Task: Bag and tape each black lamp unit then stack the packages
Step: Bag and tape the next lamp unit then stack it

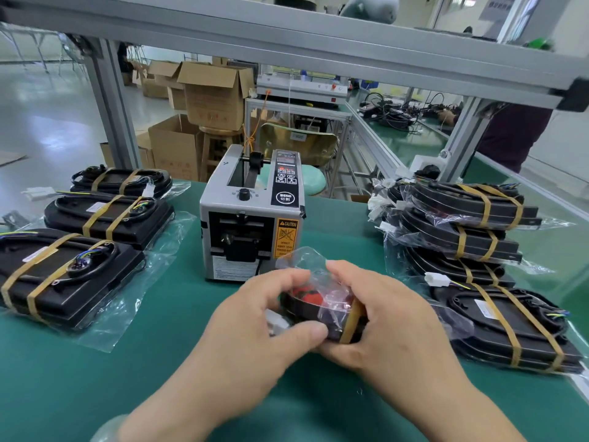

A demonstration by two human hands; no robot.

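Note:
I hold one black lamp unit (314, 309) end-on in front of me, just above the green mat. It has a red lens, a tan band and a clear plastic bag (306, 261) loose around its far end. My left hand (255, 317) grips its left side with thumb curled under. Around its right side my right hand (382, 314) grips, fingers over the bag. Right of my hands is a stack of bagged units (465, 224). At the left three banded units (67, 275) lie on flat bags.
A grey automatic tape dispenser (251, 215) stands just beyond my hands at the centre of the green mat (159, 378). An aluminium frame (287, 36) crosses overhead with posts at back left and right. Cardboard boxes (207, 94) and a stool stand behind the bench.

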